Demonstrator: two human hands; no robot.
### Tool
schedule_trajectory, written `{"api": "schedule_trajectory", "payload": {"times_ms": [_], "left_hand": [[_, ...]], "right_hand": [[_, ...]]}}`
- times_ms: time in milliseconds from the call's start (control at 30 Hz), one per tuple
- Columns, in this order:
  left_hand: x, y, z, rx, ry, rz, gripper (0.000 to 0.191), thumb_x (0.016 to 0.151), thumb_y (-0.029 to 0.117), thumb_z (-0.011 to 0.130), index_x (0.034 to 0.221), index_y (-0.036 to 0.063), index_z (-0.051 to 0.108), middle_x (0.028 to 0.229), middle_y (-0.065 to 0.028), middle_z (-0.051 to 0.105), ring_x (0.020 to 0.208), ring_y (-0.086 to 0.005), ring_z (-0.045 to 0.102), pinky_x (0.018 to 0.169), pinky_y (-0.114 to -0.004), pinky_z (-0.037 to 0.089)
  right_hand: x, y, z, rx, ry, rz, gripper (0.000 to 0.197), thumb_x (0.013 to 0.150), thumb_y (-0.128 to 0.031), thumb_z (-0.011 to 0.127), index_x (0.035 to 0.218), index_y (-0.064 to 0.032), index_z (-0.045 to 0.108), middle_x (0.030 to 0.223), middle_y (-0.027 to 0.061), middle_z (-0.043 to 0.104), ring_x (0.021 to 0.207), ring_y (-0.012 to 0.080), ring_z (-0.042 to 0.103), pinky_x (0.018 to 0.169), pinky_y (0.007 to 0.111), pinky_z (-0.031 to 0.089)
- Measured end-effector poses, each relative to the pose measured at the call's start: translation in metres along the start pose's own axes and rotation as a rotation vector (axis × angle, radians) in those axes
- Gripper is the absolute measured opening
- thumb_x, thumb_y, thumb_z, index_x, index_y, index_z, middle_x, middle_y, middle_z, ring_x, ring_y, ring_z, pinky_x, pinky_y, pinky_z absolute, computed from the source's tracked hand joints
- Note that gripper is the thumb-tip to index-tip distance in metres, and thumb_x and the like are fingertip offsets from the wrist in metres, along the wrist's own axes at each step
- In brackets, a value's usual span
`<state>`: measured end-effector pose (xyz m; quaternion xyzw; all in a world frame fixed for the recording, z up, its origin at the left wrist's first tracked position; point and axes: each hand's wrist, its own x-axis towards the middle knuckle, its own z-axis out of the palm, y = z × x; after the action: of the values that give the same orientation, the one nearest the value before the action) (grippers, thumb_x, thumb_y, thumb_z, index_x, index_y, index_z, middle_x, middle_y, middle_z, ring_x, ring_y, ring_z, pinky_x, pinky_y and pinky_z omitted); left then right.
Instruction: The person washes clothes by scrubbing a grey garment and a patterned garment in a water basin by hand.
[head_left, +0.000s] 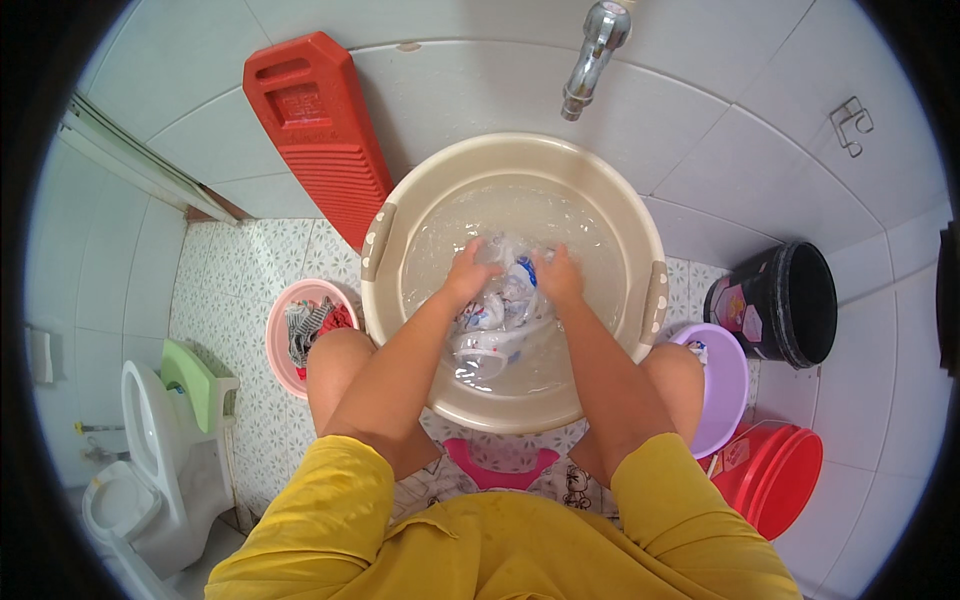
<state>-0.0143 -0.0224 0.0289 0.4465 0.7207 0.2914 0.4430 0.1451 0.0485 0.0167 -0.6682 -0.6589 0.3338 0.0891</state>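
A large beige plastic basin (517, 154) of cloudy water stands before me, between my knees. In its water lies a wet white garment (484, 313) with blue and red print, partly under the surface. My left hand (471, 274) grips the far left part of the bunched cloth, thumb and fingers spread around it. On the opposite side, my right hand (559, 274) holds the cloth beside a blue printed patch. Water and fabric hide some fingertips of both hands.
A red plastic washboard (330, 142) leans on the tiled wall, left of a metal tap (589, 64). Clothes lie in a pink basin (279, 356). At right are a purple basin (724, 375), a black bucket (757, 307) and a red bucket (780, 480). A toilet (161, 450) is at left.
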Motion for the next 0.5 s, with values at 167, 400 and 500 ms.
{"api": "schedule_trajectory", "payload": {"times_ms": [167,400,500], "left_hand": [[0.003,0.003,0.011,-0.673,-0.078,-0.226,0.064,0.082,0.026,0.056,0.136,0.0136,0.024,0.127,-0.0149,0.042,0.112,-0.0257,0.045,0.09,-0.038,0.04],[0.002,-0.003,0.014,-0.721,-0.041,-0.256,0.047,0.089,0.017,0.041,0.134,0.0126,0.028,0.124,-0.015,0.044,0.109,-0.0252,0.046,0.09,-0.037,0.04],[0.005,-0.006,0.016,-0.774,0.032,-0.27,0.043,0.088,0.013,0.04,0.13,0.008,0.034,0.118,-0.0153,0.048,0.105,-0.0237,0.048,0.088,-0.035,0.039]], "right_hand": [[-0.005,0.0,0.004,0.084,-0.095,-0.099,0.059,0.081,-0.041,0.052,0.123,-0.0013,0.04,0.115,0.0225,0.051,0.108,0.0353,0.049,0.089,0.04,0.039],[-0.013,-0.01,-0.006,-0.009,-0.181,-0.102,0.044,0.082,-0.037,0.052,0.113,-0.0051,0.052,0.11,0.0191,0.056,0.103,0.0342,0.053,0.086,0.039,0.041],[-0.014,-0.009,-0.004,0.121,-0.161,-0.159,0.046,0.081,-0.039,0.053,0.11,-0.0041,0.054,0.109,0.0194,0.056,0.103,0.0339,0.053,0.086,0.039,0.041]]}}
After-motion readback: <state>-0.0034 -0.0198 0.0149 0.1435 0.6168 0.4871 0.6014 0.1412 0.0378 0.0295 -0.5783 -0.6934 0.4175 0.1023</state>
